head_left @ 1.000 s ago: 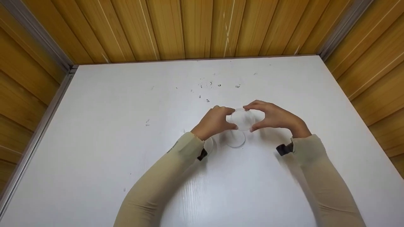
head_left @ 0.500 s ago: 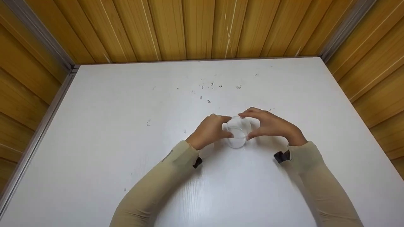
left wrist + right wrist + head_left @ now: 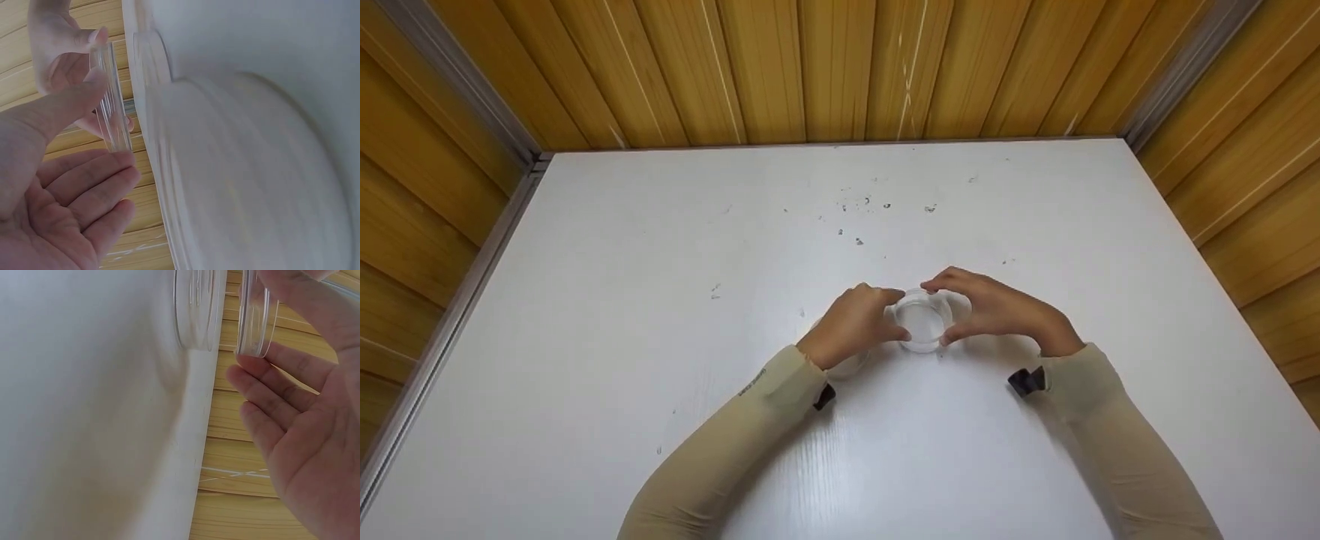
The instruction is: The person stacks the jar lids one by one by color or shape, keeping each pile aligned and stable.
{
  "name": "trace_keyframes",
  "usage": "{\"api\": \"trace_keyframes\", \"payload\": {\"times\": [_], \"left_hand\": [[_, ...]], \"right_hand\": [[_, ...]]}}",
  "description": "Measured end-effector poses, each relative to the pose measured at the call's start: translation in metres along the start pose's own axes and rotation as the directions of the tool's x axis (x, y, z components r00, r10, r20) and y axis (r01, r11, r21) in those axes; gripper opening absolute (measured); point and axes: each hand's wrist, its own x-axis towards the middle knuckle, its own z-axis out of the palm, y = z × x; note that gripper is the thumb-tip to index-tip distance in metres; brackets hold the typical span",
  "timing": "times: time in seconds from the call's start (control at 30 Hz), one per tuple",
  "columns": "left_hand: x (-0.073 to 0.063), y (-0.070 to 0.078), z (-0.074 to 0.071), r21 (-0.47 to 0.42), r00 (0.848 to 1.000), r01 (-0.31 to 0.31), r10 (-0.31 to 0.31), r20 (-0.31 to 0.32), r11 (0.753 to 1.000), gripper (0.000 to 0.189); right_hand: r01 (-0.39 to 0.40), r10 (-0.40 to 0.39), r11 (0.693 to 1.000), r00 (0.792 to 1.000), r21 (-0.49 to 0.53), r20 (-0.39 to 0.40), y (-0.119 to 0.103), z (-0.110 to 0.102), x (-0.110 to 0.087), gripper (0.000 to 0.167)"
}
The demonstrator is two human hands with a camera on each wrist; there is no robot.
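Note:
Both hands hold a clear round petri dish (image 3: 117,115) level by its rim, from opposite sides. My left hand (image 3: 849,326) pinches it between thumb and fingers on the left. Thumb and fingertips of my right hand (image 3: 1009,309) pinch its right side. Directly beneath, a second clear petri dish (image 3: 194,312) rests on the white table, with a narrow gap showing between the two in the right wrist view. Another clear dish (image 3: 247,174) lies on the table by my left wrist, large in the left wrist view and partly hidden by the hand in the head view.
The white table (image 3: 645,247) has small dark chips and scuffs (image 3: 859,241) beyond the hands. Yellow wood-look panels (image 3: 765,67) wall it in at the back and sides, with grey metal framing (image 3: 457,67) in the corners.
Both hands have brought the held petri dish toward the person and lined it up over the second dish, which it now overlaps in the head view. Both grips stay the same.

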Motion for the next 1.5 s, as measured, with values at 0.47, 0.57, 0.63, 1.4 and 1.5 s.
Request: {"api": "trace_keyframes", "payload": {"times": [0.47, 0.57, 0.63, 1.4, 1.5], "left_hand": [[-0.0019, -0.0012, 0.0048, 0.071, 0.999, -0.039, 0.04, -0.006, 0.997, 0.047], [-0.0019, -0.0008, 0.0053, 0.098, 0.999, -0.037, 0.038, -0.003, 0.994, 0.048], [-0.0016, -0.0006, 0.0059, 0.116, 0.999, -0.037, 0.037, -0.003, 0.993, 0.048], [0.0029, 0.0017, 0.0096, 0.187, 0.999, -0.043, 0.041, 0.014, 0.981, 0.03], [0.0023, 0.0021, 0.009, 0.203, 0.999, -0.045, 0.042, 0.018, 0.978, 0.027]], "right_hand": [[0.001, -0.001, 0.999, 1.0, -0.045, 0.009, -0.0001, 0.0054, -0.0017, 0.074], [-0.003, 0.003, 0.999, 1.0, -0.041, 0.014, -0.0005, 0.0058, -0.0017, 0.074], [-0.003, 0.004, 0.999, 1.0, -0.043, 0.017, -0.0001, 0.0059, -0.0018, 0.075], [-0.008, 0.009, 0.998, 1.0, -0.057, 0.022, 0.0012, 0.0083, -0.0034, 0.076], [-0.003, 0.005, 0.997, 1.0, -0.078, 0.018, 0.0008, 0.0084, -0.0034, 0.076]]}}
